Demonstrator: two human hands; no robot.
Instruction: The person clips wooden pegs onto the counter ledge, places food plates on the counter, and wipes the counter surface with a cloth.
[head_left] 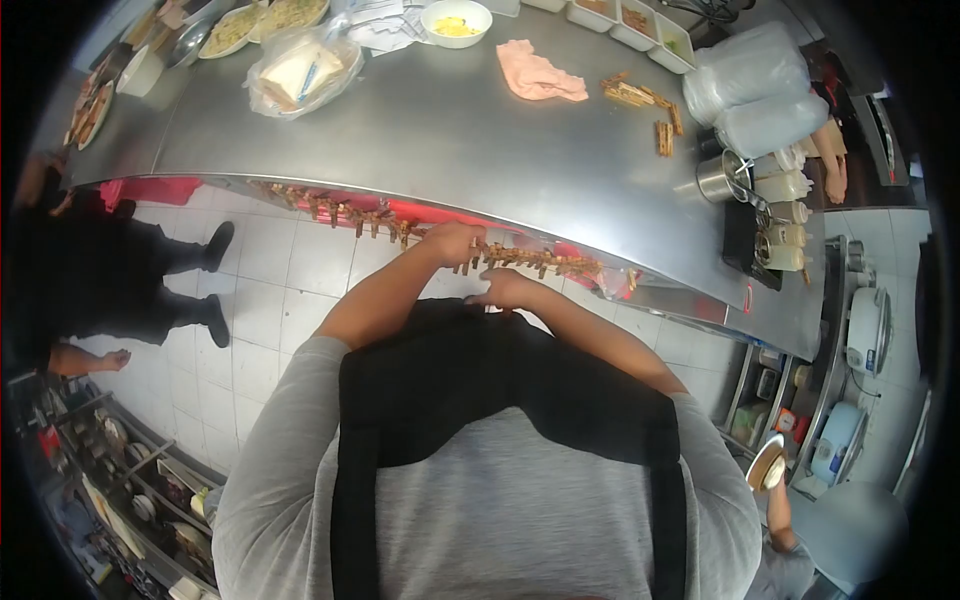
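A long row of wooden clothespins [535,261] hangs along the front edge of the steel counter [420,135]. My left hand [455,243] is closed at this row, its fingers wrapped round clothespins. Just below and to the right, close to my black apron [500,370], my right hand [505,289] has its fingers curled together; what they hold, if anything, is hidden. More wooden clothespins [645,97] lie loose on the counter, to the right of a crumpled pink cloth [540,72].
A bag of white bread [303,75] and a white bowl with yellow pieces [456,24] stand at the back. Sauce bottles [785,187] and a metal pot [722,177] crowd the right end. A person in dark clothes [110,260] stands left; another person's arm [780,510] shows lower right.
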